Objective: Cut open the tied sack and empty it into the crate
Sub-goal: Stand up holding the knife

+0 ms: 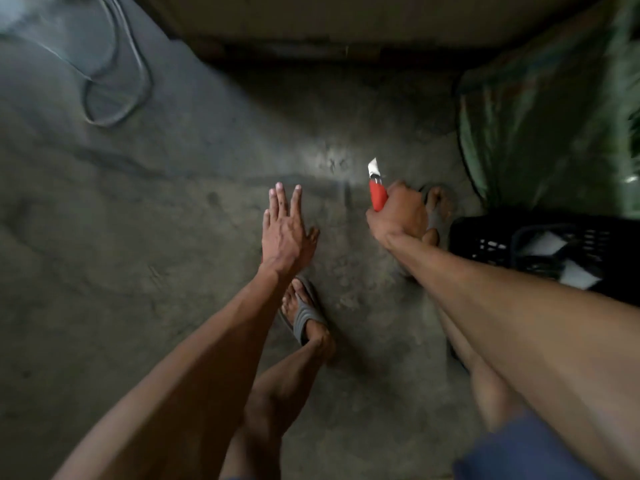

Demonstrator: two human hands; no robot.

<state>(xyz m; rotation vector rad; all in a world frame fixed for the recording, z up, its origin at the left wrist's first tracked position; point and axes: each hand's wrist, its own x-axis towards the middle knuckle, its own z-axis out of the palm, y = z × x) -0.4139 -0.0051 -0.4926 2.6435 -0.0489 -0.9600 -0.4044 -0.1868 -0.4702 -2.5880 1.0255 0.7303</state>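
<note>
Blurred green sack [540,133], black crate [485,239], red cutter [377,198]

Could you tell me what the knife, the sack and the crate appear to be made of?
Knife: smooth red handle, probably plastic; pale glinting blade, likely steel. Sack: green, creased, slightly glossy, seemingly thin or woven plastic; blur leaves it open. Crate: matte black with slotted lattice walls, probably moulded plastic.
</note>
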